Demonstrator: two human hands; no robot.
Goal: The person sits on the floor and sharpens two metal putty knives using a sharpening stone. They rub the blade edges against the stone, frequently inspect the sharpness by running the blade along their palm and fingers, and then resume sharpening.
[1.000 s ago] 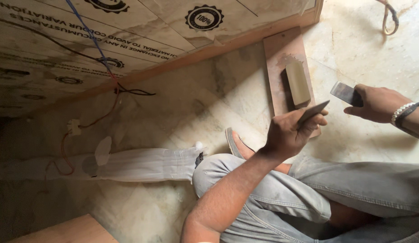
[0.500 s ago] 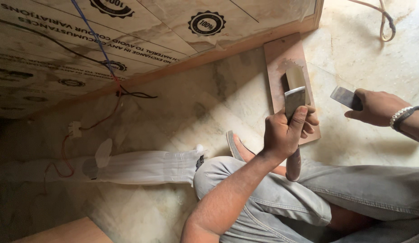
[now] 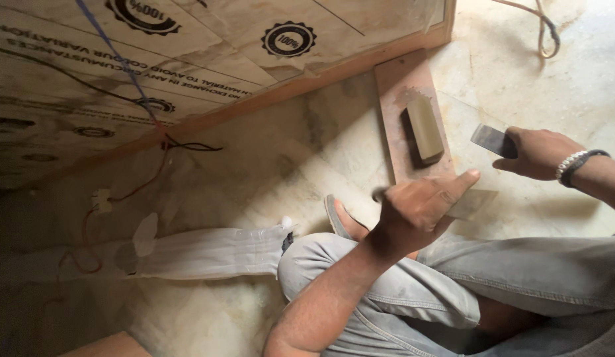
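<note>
Two flat metal blades are in play, one per hand, both right of centre in the frame. The left hand (image 3: 416, 210) is curled almost closed around one end of the thin scraper blade (image 3: 471, 202), thumb extended along its top edge; the free end projects to the right, low over the floor (image 3: 572, 79) and just below the wooden board (image 3: 403, 86). Whether the blade touches the floor cannot be told. The right hand (image 3: 539, 153), at the right edge of the frame and wearing a beaded bracelet (image 3: 575, 165), pinches the second blade (image 3: 489, 139) between thumb and closed fingers; its dark, squared end points left, toward the board.

Handling judgement: both blades look thin, stiff and light, with hard edges that may be sharp. They appear smooth and could slip in a dusty grip. Hold each at the back end, away from the working edge, as both hands do here.

The rectangular sharpening stone (image 3: 424, 129) lies on the board, upper centre-right, apart from both blades. It looks dense, heavy for its size and brittle if dropped; take it by its long sides.

The person sits on the floor in grey jeans (image 3: 453, 291), one sandal (image 3: 338, 218) showing beside the knee. A paper-wrapped panel (image 3: 188, 59) fills the upper left, with cables (image 3: 142, 99) trailing across it.
</note>
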